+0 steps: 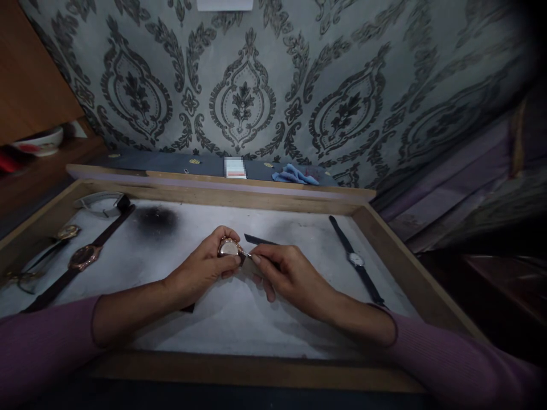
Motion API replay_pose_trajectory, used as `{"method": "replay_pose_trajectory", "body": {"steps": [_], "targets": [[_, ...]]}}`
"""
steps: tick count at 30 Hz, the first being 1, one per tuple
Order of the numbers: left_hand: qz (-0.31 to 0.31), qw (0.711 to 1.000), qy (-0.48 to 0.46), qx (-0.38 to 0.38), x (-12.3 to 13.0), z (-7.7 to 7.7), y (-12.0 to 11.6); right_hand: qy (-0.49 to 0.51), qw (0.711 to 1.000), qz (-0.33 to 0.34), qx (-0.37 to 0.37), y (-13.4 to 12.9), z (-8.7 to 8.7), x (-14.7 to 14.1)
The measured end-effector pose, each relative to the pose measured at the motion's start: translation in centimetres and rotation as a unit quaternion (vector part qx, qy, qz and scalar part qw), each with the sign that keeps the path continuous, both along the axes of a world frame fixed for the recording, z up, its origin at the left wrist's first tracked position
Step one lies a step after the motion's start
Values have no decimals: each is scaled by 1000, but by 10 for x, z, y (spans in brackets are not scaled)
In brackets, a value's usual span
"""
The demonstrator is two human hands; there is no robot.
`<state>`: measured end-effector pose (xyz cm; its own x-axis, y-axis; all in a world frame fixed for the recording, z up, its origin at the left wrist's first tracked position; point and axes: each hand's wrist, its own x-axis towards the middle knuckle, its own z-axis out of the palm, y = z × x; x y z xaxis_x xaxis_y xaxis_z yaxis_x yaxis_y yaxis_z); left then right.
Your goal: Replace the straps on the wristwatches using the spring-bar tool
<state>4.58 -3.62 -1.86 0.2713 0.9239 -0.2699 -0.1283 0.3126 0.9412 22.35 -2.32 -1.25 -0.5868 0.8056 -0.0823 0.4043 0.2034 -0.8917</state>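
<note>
My left hand (209,256) is closed around a rose-gold watch (229,247), its shiny round metal face turned up toward me. Pinched in my right hand (293,276) is a thin metal-tipped tool (248,255), its tip at the right edge of the watch case, near the lugs. The tool's handle is mostly hidden by my fingers, so its exact kind does not show. Just behind my right fingers lies a dark flat strip (258,239). Part of another dark piece (188,309) shows under my left wrist.
A wooden-rimmed tray (222,196) surrounds the work. On its left lie a brown-strapped watch (83,257), a small gold watch (67,232) and a pale-strapped one (100,203). A black-strapped watch (355,259) lies right. Behind the rim rests a blue cloth (294,174).
</note>
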Motion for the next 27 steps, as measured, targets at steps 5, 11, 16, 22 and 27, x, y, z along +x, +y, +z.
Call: {"method": "replay_pose_trajectory", "body": {"steps": [5,11,16,22,27], "targets": [[0,1000,-6,6,-1,-1,0,6,1000,0,-9,-1,2,0],[0,1000,-22,16,-2,-1,0,21,1000,-7,7,-1,1,0],[0,1000,-17,14,0,2,0,25,1000,-8,7,0,1,-1],[3,1000,-19,11,-1,1,0,30,1000,-10,5,-1,0,0],[-1,1000,-15,9,-1,1,0,30,1000,-7,-2,-1,3,-1]]}}
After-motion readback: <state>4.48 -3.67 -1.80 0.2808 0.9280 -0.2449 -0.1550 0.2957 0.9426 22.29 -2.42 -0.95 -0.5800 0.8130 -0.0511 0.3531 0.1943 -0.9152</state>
